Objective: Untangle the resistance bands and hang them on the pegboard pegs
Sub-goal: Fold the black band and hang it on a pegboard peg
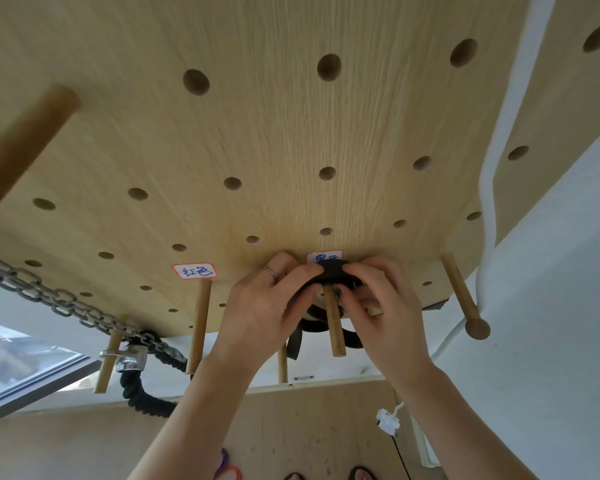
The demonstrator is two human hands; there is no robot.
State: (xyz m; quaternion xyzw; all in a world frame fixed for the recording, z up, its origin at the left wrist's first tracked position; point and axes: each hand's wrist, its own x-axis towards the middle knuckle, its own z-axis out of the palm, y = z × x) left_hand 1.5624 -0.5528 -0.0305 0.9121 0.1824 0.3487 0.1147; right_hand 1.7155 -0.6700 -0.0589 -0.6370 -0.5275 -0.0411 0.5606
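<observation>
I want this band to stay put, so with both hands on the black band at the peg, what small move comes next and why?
Probably slide the black band back along the peg toward the pegboard, then let go. The left hand and right hand pinch its loop over the peg just under a label, so it seems looped on but not yet released.

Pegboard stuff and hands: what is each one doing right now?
Black band: looped over a peg, pinched by both hands.
Peg under the band: stuck in the pegboard, band on it.
Peg under the red-edged label: bare.
Left hand: pinching the band.
Right hand: pinching the band.
Chain: draped over a peg at the left.
</observation>
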